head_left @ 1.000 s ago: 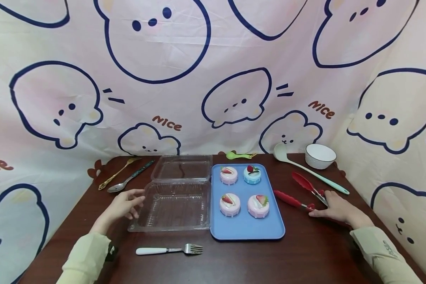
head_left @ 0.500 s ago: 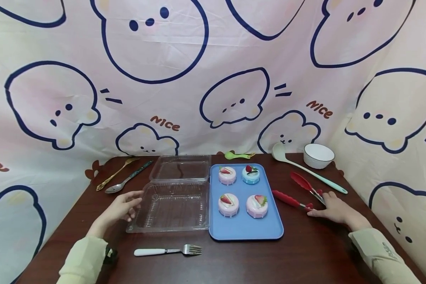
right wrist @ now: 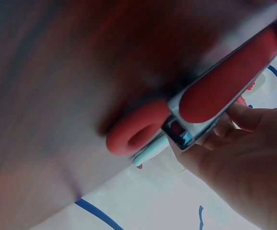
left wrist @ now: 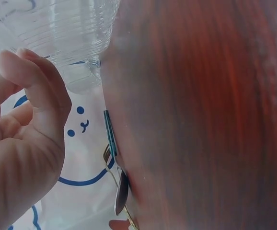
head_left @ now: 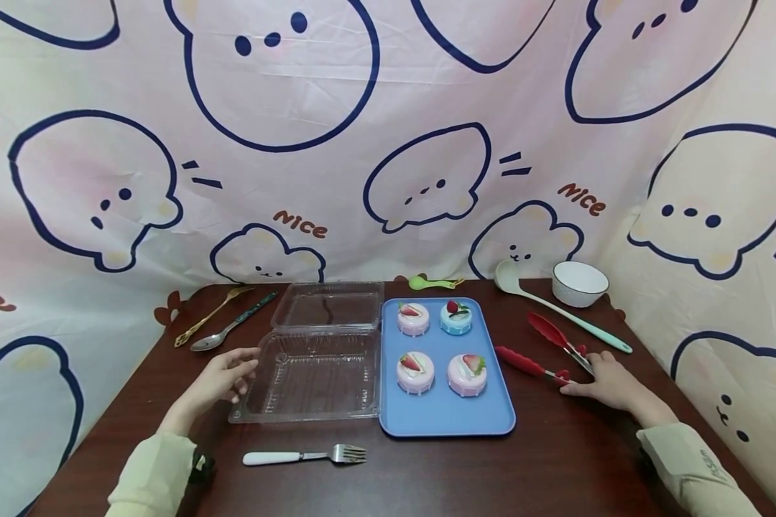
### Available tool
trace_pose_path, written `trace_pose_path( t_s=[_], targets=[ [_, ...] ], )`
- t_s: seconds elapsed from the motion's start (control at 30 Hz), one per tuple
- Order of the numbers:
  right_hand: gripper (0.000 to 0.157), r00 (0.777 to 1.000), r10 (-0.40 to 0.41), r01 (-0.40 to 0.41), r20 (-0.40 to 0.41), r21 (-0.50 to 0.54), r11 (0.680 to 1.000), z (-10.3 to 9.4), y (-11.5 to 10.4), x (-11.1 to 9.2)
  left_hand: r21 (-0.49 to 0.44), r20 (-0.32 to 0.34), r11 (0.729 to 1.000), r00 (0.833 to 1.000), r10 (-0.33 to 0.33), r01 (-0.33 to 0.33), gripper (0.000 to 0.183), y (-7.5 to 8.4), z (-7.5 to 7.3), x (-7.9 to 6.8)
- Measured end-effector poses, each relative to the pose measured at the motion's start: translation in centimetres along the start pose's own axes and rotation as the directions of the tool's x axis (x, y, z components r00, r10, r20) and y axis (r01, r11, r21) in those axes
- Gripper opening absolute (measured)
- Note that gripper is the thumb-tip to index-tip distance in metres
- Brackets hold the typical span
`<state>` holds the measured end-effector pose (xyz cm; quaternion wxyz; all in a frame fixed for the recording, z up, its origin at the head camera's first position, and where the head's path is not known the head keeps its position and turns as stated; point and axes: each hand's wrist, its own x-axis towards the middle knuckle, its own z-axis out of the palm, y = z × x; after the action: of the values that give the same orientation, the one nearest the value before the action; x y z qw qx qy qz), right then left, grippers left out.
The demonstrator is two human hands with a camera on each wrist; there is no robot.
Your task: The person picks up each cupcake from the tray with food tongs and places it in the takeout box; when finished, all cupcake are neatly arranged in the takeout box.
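Nothing on the bench [head_left: 453, 474] has visibly moved; right grip [head_left: 611, 382] holds the tongs [right wrist: 227, 79]; left grip [head_left: 216, 382], loosely curved, is beside the box [head_left: 310, 416], contact unclear

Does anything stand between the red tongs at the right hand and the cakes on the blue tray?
Nothing visible blocks the way: only the right edge of the blue tray lies between the tips of the red tongs and the nearest pink cake. The ladle lies farther back, off this path.

On the desk [head_left: 427, 477], a bowl [head_left: 580, 287] is seen at two o'clock, a spoon [head_left: 246, 317] at ten, a fork [head_left: 297, 457] at eight.
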<state>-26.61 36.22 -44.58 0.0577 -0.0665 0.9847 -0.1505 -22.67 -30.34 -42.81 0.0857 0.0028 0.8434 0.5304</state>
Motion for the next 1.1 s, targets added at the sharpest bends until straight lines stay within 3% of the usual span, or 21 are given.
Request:
trace_pose_path(
  t_s=[0.37, 0.6, 0.93, 1.1],
  targets=[
    [0.097, 0.999, -0.04, 0.04, -0.013, 0.017, 0.999, -0.2, -0.2, -0.3, -0.003, 0.001, 1.0, 1.0, 0.024, -0.024, 0.049, -0.1, 0.1, -0.1],
    [0.092, 0.993, -0.06, 0.069, -0.1, 0.089, 0.994, -0.3, -0.2, -0.4, 0.0, 0.008, 0.999, 0.999, 0.037, -0.037, 0.048, 0.0, 0.0, -0.1],
    [0.078, 0.968, -0.122, 0.144, -0.22, 0.088, 0.986, -0.9, -0.8, -1.3, -0.004, -0.007, 1.0, 1.0, 0.017, -0.017, 0.049, -0.1, 0.1, -0.2],
    [0.07, 0.965, -0.128, 0.166, -0.228, 0.156, 0.974, -1.3, -1.3, -2.1, -0.01, -0.011, 1.0, 1.0, 0.011, -0.011, 0.049, -0.1, 0.1, -0.3]
  ],
)
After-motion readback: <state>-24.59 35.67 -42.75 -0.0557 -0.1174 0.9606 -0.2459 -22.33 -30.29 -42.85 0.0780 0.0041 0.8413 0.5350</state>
